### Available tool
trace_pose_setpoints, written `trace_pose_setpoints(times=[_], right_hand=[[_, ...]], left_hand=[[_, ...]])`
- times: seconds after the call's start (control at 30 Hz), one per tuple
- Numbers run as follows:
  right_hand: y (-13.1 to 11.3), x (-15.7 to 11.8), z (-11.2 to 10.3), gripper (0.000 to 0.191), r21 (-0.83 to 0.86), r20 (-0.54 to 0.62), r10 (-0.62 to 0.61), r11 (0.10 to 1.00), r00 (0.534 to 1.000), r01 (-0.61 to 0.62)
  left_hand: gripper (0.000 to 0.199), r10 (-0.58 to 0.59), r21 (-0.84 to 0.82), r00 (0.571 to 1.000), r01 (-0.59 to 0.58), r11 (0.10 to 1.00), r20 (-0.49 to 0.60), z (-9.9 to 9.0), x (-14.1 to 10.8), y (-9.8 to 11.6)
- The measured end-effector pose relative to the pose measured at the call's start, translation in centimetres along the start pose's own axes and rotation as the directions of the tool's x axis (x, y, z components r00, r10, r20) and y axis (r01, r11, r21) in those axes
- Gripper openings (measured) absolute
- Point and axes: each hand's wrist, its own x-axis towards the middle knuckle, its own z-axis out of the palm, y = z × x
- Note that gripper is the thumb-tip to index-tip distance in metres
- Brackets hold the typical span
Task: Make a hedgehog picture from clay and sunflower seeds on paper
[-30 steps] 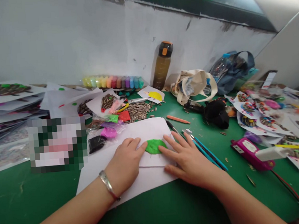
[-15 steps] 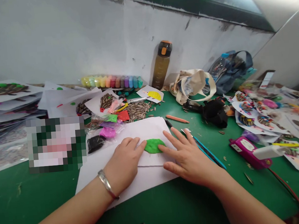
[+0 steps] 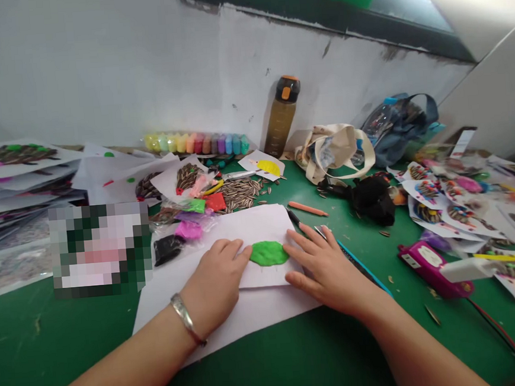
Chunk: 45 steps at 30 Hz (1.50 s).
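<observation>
A flattened oval of green clay (image 3: 268, 253) lies on a small white sheet (image 3: 264, 279), which rests on larger white paper (image 3: 159, 302). Faint short pencil lines show just below the clay. My left hand (image 3: 217, 279) lies on the paper at the clay's left edge, its index fingertip beside it. On the other side, my right hand (image 3: 326, 271) is spread flat over the paper, a fingertip at the clay's right edge. Neither hand holds anything. A black pen (image 3: 294, 217) and a blue tool (image 3: 364, 271) lie partly behind my right hand.
Sunflower seeds (image 3: 242, 193), an orange pencil (image 3: 307, 208) and bagged clay (image 3: 189, 229) lie beyond the paper. Farther back are a bottle (image 3: 280, 123) and a cream bag (image 3: 329, 148). A magenta device (image 3: 433, 268) and seed pictures (image 3: 427, 191) lie right; stacked pictures (image 3: 14, 161) lie left.
My right index fingertip has moved from on top of the clay to its right edge, uncovering more of it. The whole view has shifted slightly.
</observation>
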Motion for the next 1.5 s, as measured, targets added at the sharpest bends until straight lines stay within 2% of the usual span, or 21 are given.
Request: trace_pose_setpoints(times=[0.2, 0.37, 0.53, 0.63, 0.7, 0.77, 0.9, 1.07, 1.23, 1.37, 1.5], right_hand=[[0.1, 0.2, 0.6, 0.052, 0.021, -0.068, 0.060, 0.998, 0.996, -0.059], [-0.3, 0.4, 1.1, 0.050, 0.079, -0.032, 0.014, 0.997, 0.999, -0.011], [-0.5, 1.2, 0.1, 0.046, 0.084, -0.044, 0.019, 0.996, 0.999, -0.016], [-1.4, 2.2, -0.8, 0.034, 0.015, -0.105, -0.066, 0.998, 0.992, 0.068], [-2.5, 3.1, -1.1, 0.032, 0.013, -0.100, -0.153, 0.988, 0.983, 0.155], [-3.7, 3.9, -1.0, 0.037, 0.016, -0.082, -0.206, 0.978, 0.975, 0.208], [-5.1, 4.9, 0.3, 0.040, -0.033, -0.097, -0.231, 0.973, 0.968, 0.228], [-4.6, 4.7, 1.1, 0.039, -0.053, -0.093, -0.240, 0.970, 0.966, 0.235], [-4.1, 4.1, 0.8, 0.053, -0.064, -0.159, -0.215, 0.976, 0.964, 0.207], [-4.3, 4.0, 0.8, 0.045, -0.107, -0.101, -0.291, 0.954, 0.951, 0.281], [-4.1, 4.1, 0.7, 0.043, -0.104, -0.069, -0.302, 0.950, 0.951, 0.294]], left_hand=[[0.054, 0.019, -0.033, 1.000, -0.019, 0.999, -0.005, -0.3, 0.2, -0.3], [0.047, 0.005, -0.080, 1.000, -0.004, 0.997, 0.008, -0.7, 0.0, -0.7], [0.046, -0.017, -0.136, 0.999, 0.022, 0.990, 0.039, -1.2, -0.1, -1.7], [0.044, -0.041, -0.152, 0.998, 0.046, 0.987, 0.038, -1.5, 0.0, -2.3], [0.044, -0.050, -0.168, 0.998, 0.055, 0.984, 0.036, -1.6, 0.1, -2.6], [0.044, -0.048, -0.186, 0.998, 0.055, 0.981, 0.042, -1.5, 0.2, -2.7], [0.040, -0.046, -0.180, 0.996, 0.059, 0.982, 0.077, -1.5, 0.4, -2.6], [0.037, -0.054, -0.151, 0.995, 0.067, 0.986, 0.089, -1.5, 0.5, -2.5], [0.036, -0.051, -0.149, 0.994, 0.064, 0.987, 0.094, -1.3, 0.6, -2.5], [0.036, -0.044, -0.149, 0.995, 0.057, 0.987, 0.087, -1.3, 0.5, -2.4], [0.036, -0.040, -0.141, 0.995, 0.052, 0.989, 0.087, -1.3, 0.5, -2.4]])
